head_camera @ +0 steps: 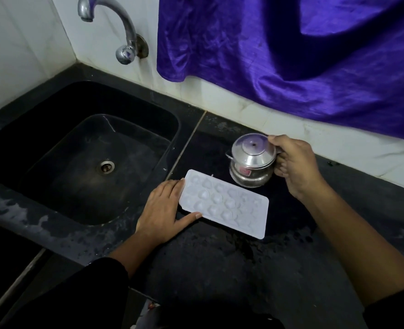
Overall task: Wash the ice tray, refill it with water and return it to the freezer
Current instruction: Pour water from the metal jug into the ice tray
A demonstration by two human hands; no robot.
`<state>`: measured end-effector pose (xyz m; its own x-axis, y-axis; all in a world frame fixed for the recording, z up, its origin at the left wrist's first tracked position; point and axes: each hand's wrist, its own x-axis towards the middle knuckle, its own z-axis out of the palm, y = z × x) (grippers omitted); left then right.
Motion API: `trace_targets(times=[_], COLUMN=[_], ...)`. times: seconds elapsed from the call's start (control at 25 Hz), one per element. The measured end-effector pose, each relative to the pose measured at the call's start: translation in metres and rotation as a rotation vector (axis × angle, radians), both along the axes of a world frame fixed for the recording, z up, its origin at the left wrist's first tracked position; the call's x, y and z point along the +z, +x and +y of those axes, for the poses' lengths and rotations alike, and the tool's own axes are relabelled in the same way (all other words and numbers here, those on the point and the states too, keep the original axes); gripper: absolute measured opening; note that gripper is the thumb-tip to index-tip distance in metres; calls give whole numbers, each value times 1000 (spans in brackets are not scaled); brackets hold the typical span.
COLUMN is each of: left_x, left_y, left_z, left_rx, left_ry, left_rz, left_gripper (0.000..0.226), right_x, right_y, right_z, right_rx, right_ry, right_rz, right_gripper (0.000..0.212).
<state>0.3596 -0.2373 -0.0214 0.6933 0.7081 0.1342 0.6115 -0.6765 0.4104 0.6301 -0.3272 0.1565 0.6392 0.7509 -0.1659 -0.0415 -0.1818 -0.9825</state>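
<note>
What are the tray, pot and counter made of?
Tray: white plastic, semi-matte, judging by its thin moulded cells and soft sheen.
Pot: polished metal, probably steel or aluminium, given its bright mirror-like highlights.
Counter: dark speckled stone, possibly granite, with a straight seam; the surface is dull and blotchy, perhaps wet.

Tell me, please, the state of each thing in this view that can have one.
ice tray: lies flat on the counter, cavities up; water inside cannot be told.
steel kettle: upright on the counter, lid on.
tap: no water running.
sink: drain unplugged.
left hand: fingers straight, touching the tray's short end.
right hand: grips the kettle's handle.
</note>
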Motion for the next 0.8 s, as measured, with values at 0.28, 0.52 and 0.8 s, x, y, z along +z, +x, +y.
trace_targets(times=[0.28,0.52,0.8], left_x=[-1,-1,0], left_y=[0,0,-1], left_z=[1,1,0], left_rx=[0,-1,-5], left_ry=[-9,-12,-11], left_rz=[14,16,11], left_gripper=[101,101,100], right_x=[9,2,3], right_y=[-2,-35,-49], right_z=[-1,18,26], right_rx=[-24,277,284], right_ry=[-37,-426,-445], right_rz=[-216,-1068,-1208], right_gripper=[47,49,49])
